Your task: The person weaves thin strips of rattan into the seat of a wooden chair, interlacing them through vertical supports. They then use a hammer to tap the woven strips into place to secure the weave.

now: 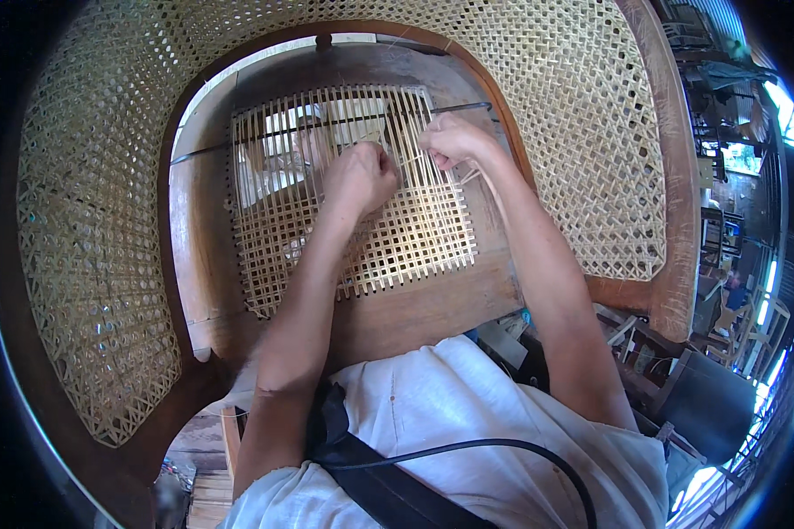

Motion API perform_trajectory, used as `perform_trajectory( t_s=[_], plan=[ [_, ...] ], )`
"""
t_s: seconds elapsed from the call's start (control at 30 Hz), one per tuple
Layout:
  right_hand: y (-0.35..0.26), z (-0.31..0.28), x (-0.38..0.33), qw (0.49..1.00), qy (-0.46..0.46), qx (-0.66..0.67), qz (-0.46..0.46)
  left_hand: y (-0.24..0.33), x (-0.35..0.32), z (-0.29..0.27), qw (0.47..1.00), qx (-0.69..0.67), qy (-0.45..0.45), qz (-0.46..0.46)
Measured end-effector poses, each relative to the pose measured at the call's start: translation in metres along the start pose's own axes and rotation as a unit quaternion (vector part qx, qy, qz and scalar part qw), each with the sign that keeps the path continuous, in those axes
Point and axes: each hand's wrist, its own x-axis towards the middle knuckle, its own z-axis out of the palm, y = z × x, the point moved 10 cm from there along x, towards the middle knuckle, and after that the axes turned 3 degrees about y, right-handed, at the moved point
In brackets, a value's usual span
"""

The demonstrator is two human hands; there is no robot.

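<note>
A wooden chair seat frame [423, 295] holds a panel of woven cane [406, 234], with a tight grid in its near part and mostly lengthwise strands in its far part. Across those far strands runs a thin dark rod [205, 152], threaded through them. Over the middle of the panel, my left hand [360, 179] is closed in a fist; whatever its fingers hold is hidden. My right hand [457, 141] pinches a pale cane strand at the panel's right edge, just nearer than the rod. Loose strand ends [472, 174] stick out below that hand.
The chair's finished cane back and sides [591, 132] curve around the seat, edged by a wooden arm frame [677, 194]. At the right stand a dark flat panel [706, 407] and several wooden chair frames [754, 339]. A black cable [503, 443] crosses my white shirt.
</note>
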Motion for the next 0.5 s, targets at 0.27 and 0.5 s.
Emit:
perform_trajectory(
  t_s=[0.27,0.5],
  plan=[
    [-0.038,0.003,-0.022,0.934,0.004,-0.344,-0.092,0.018,-0.005,-0.003,1.000,0.009,0.001,0.010],
    [-0.035,-0.048,-0.063,0.860,0.111,-0.498,-0.007,0.033,-0.025,-0.004,0.997,-0.001,0.061,0.053]
  ],
)
